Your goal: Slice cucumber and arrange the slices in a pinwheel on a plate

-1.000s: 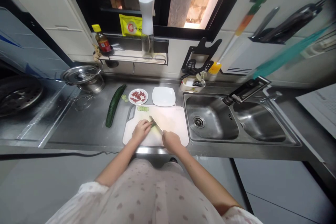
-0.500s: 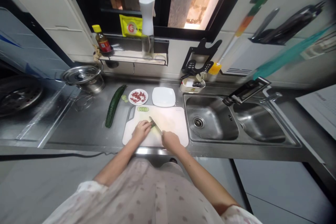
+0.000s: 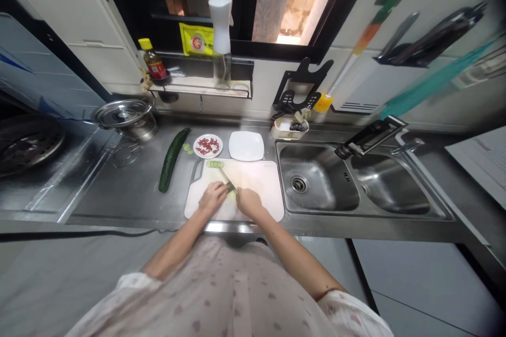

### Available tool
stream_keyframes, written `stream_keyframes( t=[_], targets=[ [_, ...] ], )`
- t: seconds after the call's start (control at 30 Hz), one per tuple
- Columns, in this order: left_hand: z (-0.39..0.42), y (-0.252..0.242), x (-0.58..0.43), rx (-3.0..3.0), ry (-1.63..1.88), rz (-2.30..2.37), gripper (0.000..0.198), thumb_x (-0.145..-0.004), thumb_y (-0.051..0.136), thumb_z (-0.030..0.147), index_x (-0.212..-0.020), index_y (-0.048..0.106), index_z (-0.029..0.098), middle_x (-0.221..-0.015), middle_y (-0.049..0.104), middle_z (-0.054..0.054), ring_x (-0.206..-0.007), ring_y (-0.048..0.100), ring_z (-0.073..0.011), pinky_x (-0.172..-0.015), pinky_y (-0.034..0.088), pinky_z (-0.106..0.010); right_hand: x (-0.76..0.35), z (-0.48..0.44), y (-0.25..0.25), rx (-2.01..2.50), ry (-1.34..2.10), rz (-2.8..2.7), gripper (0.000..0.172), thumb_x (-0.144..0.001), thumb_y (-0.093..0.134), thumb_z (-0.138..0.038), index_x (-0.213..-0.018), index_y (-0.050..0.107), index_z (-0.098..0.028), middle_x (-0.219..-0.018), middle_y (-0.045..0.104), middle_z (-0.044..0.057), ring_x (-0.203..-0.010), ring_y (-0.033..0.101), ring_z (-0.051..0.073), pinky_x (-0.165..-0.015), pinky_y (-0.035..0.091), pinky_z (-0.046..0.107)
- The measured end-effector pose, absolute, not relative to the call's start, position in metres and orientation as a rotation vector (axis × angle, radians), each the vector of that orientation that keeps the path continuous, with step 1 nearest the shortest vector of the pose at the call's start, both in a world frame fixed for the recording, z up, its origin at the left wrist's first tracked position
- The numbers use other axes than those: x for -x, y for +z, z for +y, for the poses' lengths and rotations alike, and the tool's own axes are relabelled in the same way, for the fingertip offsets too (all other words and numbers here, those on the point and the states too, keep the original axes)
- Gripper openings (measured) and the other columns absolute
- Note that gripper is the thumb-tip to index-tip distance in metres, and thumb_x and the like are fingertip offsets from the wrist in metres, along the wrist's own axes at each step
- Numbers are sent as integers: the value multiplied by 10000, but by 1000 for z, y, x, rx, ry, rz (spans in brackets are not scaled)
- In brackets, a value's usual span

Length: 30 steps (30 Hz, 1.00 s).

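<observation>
In the head view, the piece of green cucumber being cut (image 3: 230, 189) is almost wholly hidden between the two hands, so only a sliver shows near the front edge of the white plastic cutting board (image 3: 259, 181). The steel knife (image 3: 228, 179) shows only its blade; its handle is covered.

The left hand (image 3: 212, 197) is curled, fingertips pressed down on the cucumber piece. The right hand (image 3: 247, 202) is closed around the knife handle, the blade slanting toward the board's back left corner and meeting the cucumber piece just beside the left fingers.

A short row of cut cucumber slices (image 3: 215, 164) lies at the board's back edge. Left of the board, a whole dark green cucumber (image 3: 172, 159) rests on the steel counter (image 3: 130, 189). Behind the board stand a small round plate of red pieces (image 3: 207, 145) and an empty white square plate (image 3: 246, 146).
</observation>
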<state>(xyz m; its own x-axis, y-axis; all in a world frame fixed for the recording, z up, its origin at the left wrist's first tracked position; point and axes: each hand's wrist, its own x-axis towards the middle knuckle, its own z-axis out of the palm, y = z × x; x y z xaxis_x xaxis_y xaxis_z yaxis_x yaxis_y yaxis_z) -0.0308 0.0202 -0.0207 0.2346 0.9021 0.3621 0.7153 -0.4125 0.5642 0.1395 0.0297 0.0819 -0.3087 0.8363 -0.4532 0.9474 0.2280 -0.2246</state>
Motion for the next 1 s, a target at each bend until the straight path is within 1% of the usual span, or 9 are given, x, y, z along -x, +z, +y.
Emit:
stream_keyframes(
  t=[0.13,0.43,0.7,1.0],
  targets=[
    [20,-20,30,-2224,946,1517,245,-931,503,258,-1087,689,221,-959,633,-60,-913,553,-177,-833,475,-317,-151,18,85,-1678,-698,2222,322,-951,339,-182,-1116,611,-131,-991,692,153,-961,656,222,-777,459,291],
    [20,-22,31,-2229,923,1518,241,-926,505,255,-1076,689,212,-967,631,-66,-917,547,-183,-841,474,-329,-152,17,87,-1667,-691,2218,308,-943,356,-178,-1102,616,-135,-995,688,151,-965,652,220,-783,458,294],
    [20,-24,31,-2251,929,1505,246,-932,496,260,-1083,685,220,-1016,628,-70,-953,551,-188,-857,476,-337,-135,33,83,-1688,-698,2253,325,-953,343,-169,-1135,608,-118,-1067,678,150,-1010,639,216,-803,457,283],
    [20,-20,31,-2249,920,1509,252,-933,497,273,-1089,690,230,-971,626,-66,-923,549,-182,-837,478,-332,-148,24,85,-1675,-704,2232,324,-948,349,-189,-1126,616,-139,-1039,686,151,-982,648,225,-799,461,301]
  ],
)
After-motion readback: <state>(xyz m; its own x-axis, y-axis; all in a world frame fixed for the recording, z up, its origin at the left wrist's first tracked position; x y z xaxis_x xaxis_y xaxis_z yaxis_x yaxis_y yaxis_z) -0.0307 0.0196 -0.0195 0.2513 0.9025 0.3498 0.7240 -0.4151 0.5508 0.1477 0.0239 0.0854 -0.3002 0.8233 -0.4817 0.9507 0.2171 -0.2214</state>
